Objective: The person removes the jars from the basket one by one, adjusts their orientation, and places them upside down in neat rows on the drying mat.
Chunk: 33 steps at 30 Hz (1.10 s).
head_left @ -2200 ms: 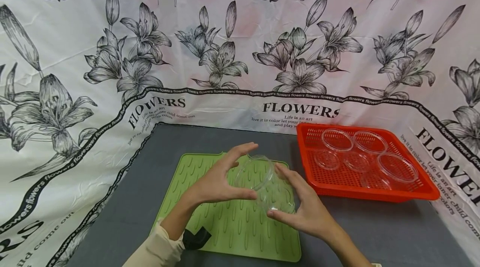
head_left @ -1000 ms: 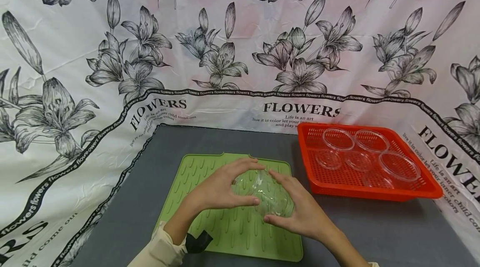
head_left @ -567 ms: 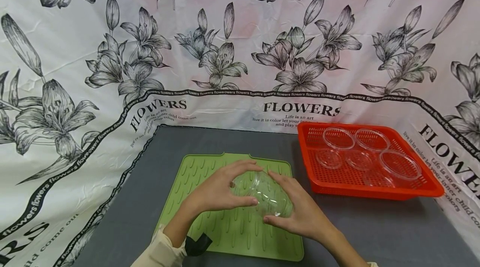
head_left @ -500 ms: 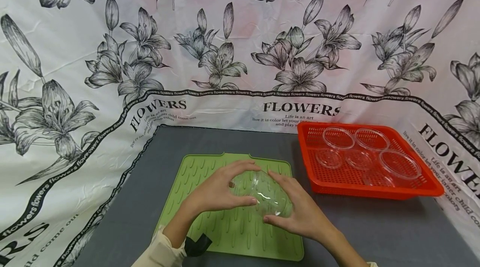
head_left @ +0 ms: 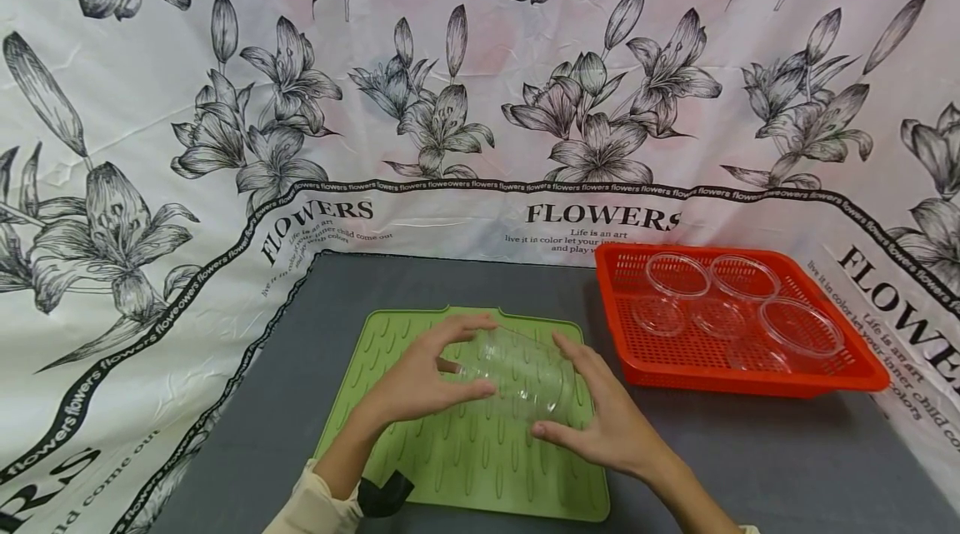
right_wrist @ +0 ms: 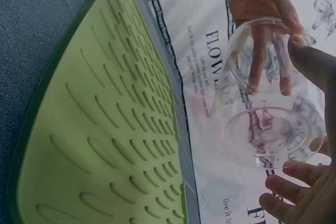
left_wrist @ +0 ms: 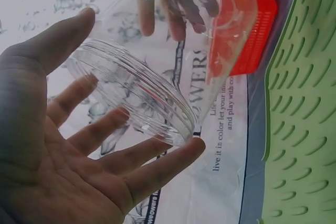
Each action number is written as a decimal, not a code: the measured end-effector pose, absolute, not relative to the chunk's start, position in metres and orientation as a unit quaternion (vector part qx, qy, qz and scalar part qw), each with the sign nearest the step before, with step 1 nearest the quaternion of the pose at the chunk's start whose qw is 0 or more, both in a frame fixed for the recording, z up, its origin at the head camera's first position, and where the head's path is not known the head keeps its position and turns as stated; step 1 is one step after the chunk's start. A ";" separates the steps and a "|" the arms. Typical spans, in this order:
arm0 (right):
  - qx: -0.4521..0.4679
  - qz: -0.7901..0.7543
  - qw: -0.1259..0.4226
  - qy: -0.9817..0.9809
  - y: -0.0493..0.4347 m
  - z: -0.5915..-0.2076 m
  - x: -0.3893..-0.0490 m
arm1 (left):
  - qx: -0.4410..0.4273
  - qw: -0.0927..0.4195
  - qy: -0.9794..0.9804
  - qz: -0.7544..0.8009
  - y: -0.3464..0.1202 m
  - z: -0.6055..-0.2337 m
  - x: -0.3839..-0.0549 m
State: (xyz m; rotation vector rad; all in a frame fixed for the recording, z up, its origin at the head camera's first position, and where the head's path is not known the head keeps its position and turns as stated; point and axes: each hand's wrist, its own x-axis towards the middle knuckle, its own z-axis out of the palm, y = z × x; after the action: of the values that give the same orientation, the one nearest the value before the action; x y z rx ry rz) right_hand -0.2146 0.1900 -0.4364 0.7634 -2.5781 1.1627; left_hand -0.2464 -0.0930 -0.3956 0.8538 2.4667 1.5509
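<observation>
A clear plastic jar (head_left: 525, 371) is held sideways and tilted over the green mat (head_left: 480, 467), between both hands. Its ridged, threaded mouth end (left_wrist: 131, 87) points to my left hand (head_left: 420, 376), whose thumb and fingertips touch the rim from opposite sides. My right hand (head_left: 611, 413) holds the other end, with thumb and fingers spread round the rounded base. In the right wrist view, the left fingers show through the clear wall of the jar (right_wrist: 268, 114).
A red perforated basket (head_left: 720, 384) stands at the right with several clear round containers (head_left: 798, 330) in it. The grey tabletop (head_left: 247, 434) surrounds the mat. A flower-printed cloth (head_left: 450, 226) hangs behind and at the sides. A black strap (head_left: 385, 494) is at the left wrist.
The jar has turned from tilted, mouth up toward the left, to nearly sideways, and shifted slightly left. My left hand has moved a little left; the right hand's fingers have spread wider.
</observation>
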 end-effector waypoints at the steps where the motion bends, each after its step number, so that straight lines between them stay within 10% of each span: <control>1: 0.256 0.396 0.105 -0.875 0.190 -0.437 -0.214 | 0.279 0.054 0.808 0.516 -0.094 -0.396 -0.247; 33: 0.291 0.608 0.036 -0.738 0.192 -0.454 -0.220 | 0.311 0.071 0.675 0.665 -0.102 -0.415 -0.254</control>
State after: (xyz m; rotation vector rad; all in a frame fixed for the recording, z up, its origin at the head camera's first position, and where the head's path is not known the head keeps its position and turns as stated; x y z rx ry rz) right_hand -0.2204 0.1923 -0.4542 0.8948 -2.2671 1.8671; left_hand -0.2536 -0.1022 -0.4146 0.9348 2.0313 1.9997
